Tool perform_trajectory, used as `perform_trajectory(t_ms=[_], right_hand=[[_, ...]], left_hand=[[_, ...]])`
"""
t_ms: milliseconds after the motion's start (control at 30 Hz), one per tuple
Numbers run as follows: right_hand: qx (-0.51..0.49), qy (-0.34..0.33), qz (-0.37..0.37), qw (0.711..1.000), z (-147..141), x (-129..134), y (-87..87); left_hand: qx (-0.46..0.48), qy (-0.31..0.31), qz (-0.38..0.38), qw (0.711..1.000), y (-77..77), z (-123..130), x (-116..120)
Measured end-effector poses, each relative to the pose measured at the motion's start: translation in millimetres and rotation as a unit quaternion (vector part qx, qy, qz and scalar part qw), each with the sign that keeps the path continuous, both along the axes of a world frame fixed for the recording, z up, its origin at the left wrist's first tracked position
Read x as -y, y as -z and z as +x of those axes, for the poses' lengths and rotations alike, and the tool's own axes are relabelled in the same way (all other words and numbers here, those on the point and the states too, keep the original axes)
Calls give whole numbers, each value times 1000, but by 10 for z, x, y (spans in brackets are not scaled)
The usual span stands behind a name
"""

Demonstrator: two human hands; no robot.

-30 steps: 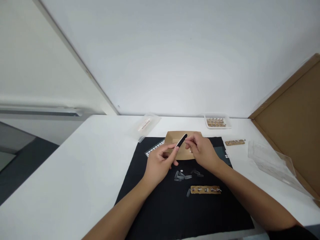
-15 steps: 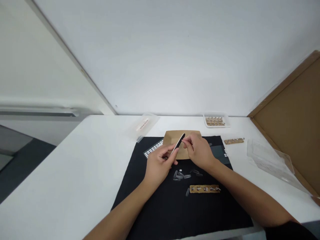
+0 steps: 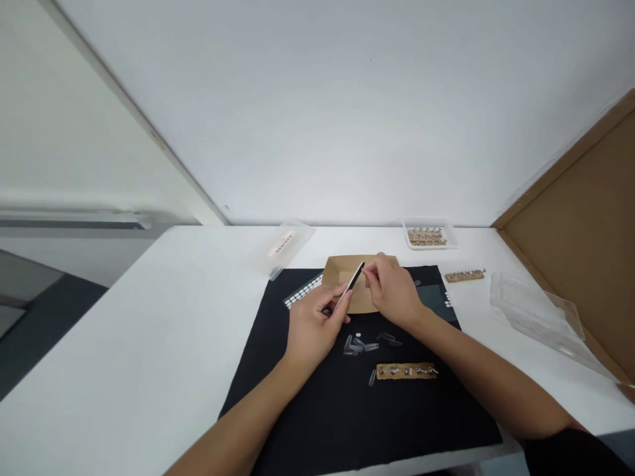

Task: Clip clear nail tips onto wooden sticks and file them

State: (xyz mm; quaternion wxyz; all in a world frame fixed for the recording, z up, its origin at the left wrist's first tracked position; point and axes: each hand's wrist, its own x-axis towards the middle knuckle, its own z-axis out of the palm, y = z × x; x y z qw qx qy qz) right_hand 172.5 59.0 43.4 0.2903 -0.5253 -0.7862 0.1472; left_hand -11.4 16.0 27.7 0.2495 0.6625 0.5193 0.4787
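The left hand holds a nail file between its thumb and fingers. The file slants up toward the right hand, whose thumb and finger are pinched close together by its far end. A brown paper tray shows just behind both hands. Below the hands, on a black cloth, lie some clear fake nails, and nearer the person is a brown strip with little metal bits on it.

If the left hand holds too loosely, the thin file could twist or slip. If the file slides sideways, it could scrape the right fingertips, since they are so close. If a hand drops down fast, it could push the clear nails about, because they look light and loose.

I cannot tell if the right fingertips hold something tiny, or if they touch the file. The left hand hides the file's low end. The right hand covers some of the tray. The clear nails overlap, so they are hard to count. The dark sleeve on the right arm is cut off.
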Motion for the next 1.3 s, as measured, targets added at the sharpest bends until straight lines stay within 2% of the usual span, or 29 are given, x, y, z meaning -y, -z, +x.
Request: perform_trajectory(t_ms=[167,300,467,600,733,867,1000,1133,1233,1300], right_hand=[[0,-56,-22,998,-19,26,-17],[-27,-17,-4,999,-33,33,-60],[28,-36,-16,999,-51,24,-54],[-8,14,8,1000,-24,1,-81],[-1,-34,2,999,-8,-3,-97],[-13,-1,29,999,-10,-4,-83],[25,-39,26,999,-18,8,-92],[3,11,29,1000,-26,10,-104],[10,-41,19,999,-30,9,-88],[-4,-34,18,999,-31,4,-77]], left_hand=[[-11,6,3,1000,-42,-5,6],[-6,3,2,1000,-74,2,14],[-17,-7,14,1000,-60,11,13],[1,-8,-1,1000,-72,11,27],[4,-1,-6,1000,-95,15,37],[10,-5,-6,1000,-87,16,35],[6,-2,-1,1000,-74,16,29],[-14,-9,18,1000,-71,18,25],[-24,-10,32,999,-78,14,23],[-27,-10,39,999,-92,11,24]])
